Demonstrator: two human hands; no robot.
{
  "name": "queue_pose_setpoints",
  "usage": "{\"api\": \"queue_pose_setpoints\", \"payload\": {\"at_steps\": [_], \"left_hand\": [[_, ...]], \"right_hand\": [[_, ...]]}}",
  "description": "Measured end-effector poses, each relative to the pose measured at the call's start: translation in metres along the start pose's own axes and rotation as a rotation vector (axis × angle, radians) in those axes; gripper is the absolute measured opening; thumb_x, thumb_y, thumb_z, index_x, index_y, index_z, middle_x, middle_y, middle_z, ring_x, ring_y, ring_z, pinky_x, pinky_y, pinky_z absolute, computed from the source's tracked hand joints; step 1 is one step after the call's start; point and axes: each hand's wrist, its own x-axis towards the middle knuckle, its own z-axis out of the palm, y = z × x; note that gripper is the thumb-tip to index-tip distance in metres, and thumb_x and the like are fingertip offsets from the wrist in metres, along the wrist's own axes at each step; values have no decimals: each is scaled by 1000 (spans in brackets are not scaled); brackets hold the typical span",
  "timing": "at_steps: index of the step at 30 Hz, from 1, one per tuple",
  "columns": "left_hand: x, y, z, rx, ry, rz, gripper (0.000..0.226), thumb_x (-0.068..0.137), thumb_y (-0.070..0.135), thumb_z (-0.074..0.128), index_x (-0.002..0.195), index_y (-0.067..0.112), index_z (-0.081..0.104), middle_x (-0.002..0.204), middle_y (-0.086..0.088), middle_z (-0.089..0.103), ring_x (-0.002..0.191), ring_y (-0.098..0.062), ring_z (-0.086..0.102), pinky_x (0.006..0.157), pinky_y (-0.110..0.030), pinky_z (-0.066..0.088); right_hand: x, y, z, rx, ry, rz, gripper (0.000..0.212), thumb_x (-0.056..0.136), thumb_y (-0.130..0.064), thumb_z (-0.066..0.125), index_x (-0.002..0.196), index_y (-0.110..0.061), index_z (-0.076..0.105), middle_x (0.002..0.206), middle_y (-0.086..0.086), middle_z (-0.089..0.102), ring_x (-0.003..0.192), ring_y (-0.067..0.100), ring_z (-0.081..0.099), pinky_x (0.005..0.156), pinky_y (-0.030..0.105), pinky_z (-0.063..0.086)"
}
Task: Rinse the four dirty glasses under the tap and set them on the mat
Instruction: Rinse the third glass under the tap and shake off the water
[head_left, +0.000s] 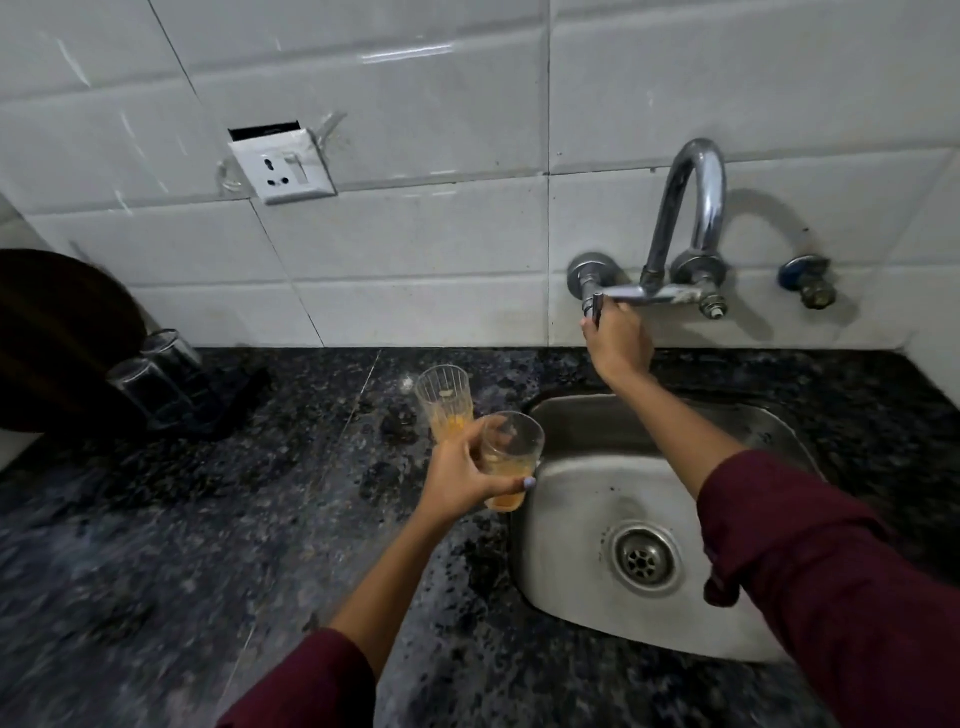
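The steel sink (566, 499) is set into a dark speckled stone surface (156, 545), and everything here is placed from it. Above the sink's back edge, on the white tiled wall, sits the chrome tap (691, 208) with its arched spout. The right hand (618, 345) reaches up from over the sink to the tap's left handle (595, 306); its grip is closed around that handle, fingers curled over it. No water is visible from the spout.

At the sink's left rim, the left hand (462, 475) holds a dirty glass (509, 457), its grip wrapped round the glass's side, thumb across the front. The glass is tilted with its mouth toward the sink and has an orange residue in its lower part. Just behind it, on the surface to the left of the sink, a second dirty glass (445, 397) stands upright with orange residue at its bottom.

Well to the left of the sink, near the wall, two clear glasses (156, 374) rest mouth down on a dark mat (234, 400). A white wall socket (283, 166) hangs loose on the tiles above and left of the sink.
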Motion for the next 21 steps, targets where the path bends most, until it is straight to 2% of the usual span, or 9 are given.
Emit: {"api": "queue_pose_setpoints", "payload": {"at_steps": [2,4,9,11,13,15,16,19,21], "left_hand": [[7,-2,7,-3,-41,-10,78,51,24,93,121,13,60,103,-2,71,94,-12,69,84,-27,56],[15,-3,11,-11,-78,-5,77,52,22,93,121,13,60,104,-3,71,96,-13,69,86,-29,56],[32,-2,15,-18,-158,-12,77,53,19,92,122,12,59,107,-3,70,97,-11,67,86,-19,53],[36,-2,17,-21,-191,-12,81,50,28,93,122,13,59,111,-2,70,100,-9,67,89,-24,53],[42,-5,23,-23,-209,-13,87,44,44,90,121,16,61,112,1,70,102,-8,66,92,-30,54],[46,-4,30,-11,-223,-13,90,41,52,87,121,19,61,112,3,70,102,-7,66,92,-31,53],[49,-2,35,-1,-231,-9,91,42,51,88,122,19,61,113,3,69,103,-7,65,92,-30,53],[57,9,54,2,-274,-10,76,53,31,92,121,19,61,111,4,67,101,-8,63,90,-24,50],[61,16,70,-19,-296,-1,63,51,28,92,105,33,61,103,10,67,98,-8,63,91,-28,50]], "right_hand": [[4,-1,3,-4,8,21,32,94,-23,47,120,-7,54,111,18,61,98,36,60,77,39,47],[8,-2,7,-29,10,23,30,94,-21,45,120,-8,54,109,18,61,97,37,60,78,42,48],[10,2,14,-133,3,-58,36,96,-18,35,132,-13,42,111,20,58,97,40,58,79,46,49],[9,5,13,-132,-12,-60,40,98,-21,32,137,-15,36,113,20,58,99,39,58,80,45,47],[0,12,8,-110,-67,-87,48,99,-23,34,145,-17,21,114,20,56,99,35,57,79,44,46],[-21,23,3,-104,-174,-111,61,97,-19,41,148,-18,8,126,21,50,103,34,55,83,43,46],[-35,30,2,-97,-231,-99,64,96,-18,44,149,-16,7,134,21,45,110,35,53,88,42,45],[-80,56,-8,-14,-333,-33,58,95,-16,48,146,-11,23,148,18,34,131,33,40,106,36,34],[-100,74,-21,40,-311,-35,46,93,-12,50,137,-8,42,141,15,46,129,29,44,106,31,33]]}}
